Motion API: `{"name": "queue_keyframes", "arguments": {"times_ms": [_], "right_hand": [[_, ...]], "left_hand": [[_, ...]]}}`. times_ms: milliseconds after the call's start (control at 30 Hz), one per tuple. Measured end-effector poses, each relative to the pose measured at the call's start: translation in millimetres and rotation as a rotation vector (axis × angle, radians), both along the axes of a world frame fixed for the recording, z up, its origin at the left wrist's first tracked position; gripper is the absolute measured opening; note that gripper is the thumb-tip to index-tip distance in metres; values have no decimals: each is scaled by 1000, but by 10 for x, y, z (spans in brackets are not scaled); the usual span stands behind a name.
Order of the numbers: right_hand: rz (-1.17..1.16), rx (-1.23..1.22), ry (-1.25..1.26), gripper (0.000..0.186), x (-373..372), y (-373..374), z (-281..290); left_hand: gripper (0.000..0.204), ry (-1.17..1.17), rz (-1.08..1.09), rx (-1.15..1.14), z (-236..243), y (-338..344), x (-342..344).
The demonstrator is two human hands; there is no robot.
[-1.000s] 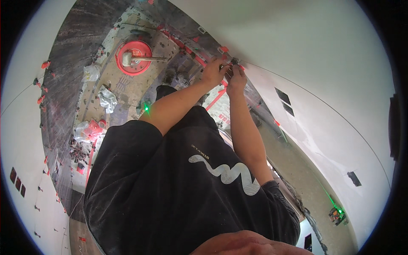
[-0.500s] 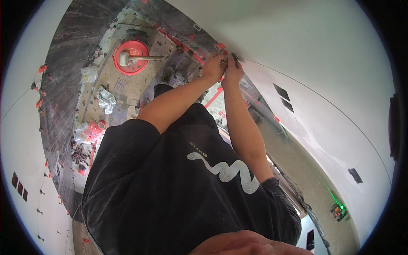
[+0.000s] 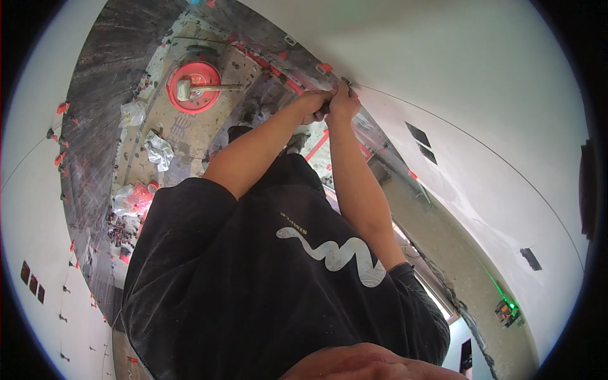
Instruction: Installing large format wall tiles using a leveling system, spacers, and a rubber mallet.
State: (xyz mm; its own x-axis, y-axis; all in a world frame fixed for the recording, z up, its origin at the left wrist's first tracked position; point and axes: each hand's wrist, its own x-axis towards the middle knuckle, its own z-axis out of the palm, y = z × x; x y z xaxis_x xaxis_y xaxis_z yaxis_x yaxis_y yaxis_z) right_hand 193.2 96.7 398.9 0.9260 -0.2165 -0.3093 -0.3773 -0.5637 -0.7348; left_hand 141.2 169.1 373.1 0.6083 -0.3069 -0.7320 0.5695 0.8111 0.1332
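Observation:
My left hand (image 3: 312,106) and my right hand (image 3: 344,103) meet close to the wall, near the upper edge of the dark grey tiling (image 3: 272,28). The fingers of both are curled in. Something small and dark sits between them, and a dark tip (image 3: 346,81) sticks out beyond my right fingers; its kind cannot be made out. A red clip (image 3: 325,67) is on the tile edge just beyond my hands.
Below on the left stands a red bucket (image 3: 212,104) with a white-headed mallet (image 3: 183,90) across it. Crumpled plastic bags (image 3: 158,151) lie near it. Red strips (image 3: 259,60) run along the wall foot. At right a laser level (image 3: 506,313) shines green.
My left hand has drawn down slightly and turned, its fingers now curled further against my right hand. The right hand has shifted slightly toward me. The bucket and mallet have stayed put.

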Motion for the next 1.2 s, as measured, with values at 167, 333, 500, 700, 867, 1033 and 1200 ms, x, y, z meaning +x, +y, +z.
{"name": "queue_keyframes", "arguments": {"times_ms": [167, 333, 500, 700, 867, 1033, 1200], "right_hand": [[-49, 190, 71, 31, 25, -134, -144], [-145, 401, 168, 26, 33, -124, -134], [-378, 812, 388, 27, 58, -131, -65], [-111, 310, -38, 21, -22, -186, -198], [21, 109, -21, 22, -70, 35, 92], [-20, 364, 97, 26, -74, -152, -106], [-428, 1033, 350, 24, -54, -121, -197]], "left_hand": [[26, -35, 39, 198, 87, -60, 44], [29, -150, 21, 413, 54, -110, 54], [30, -205, 32, 502, 121, -111, 18], [28, -390, -40, 1049, -89, -220, 33], [26, -357, -25, 1254, -258, -238, 4], [25, -351, -77, 935, 25, -107, 3], [27, -334, -65, 924, -61, -149, 5]]}}
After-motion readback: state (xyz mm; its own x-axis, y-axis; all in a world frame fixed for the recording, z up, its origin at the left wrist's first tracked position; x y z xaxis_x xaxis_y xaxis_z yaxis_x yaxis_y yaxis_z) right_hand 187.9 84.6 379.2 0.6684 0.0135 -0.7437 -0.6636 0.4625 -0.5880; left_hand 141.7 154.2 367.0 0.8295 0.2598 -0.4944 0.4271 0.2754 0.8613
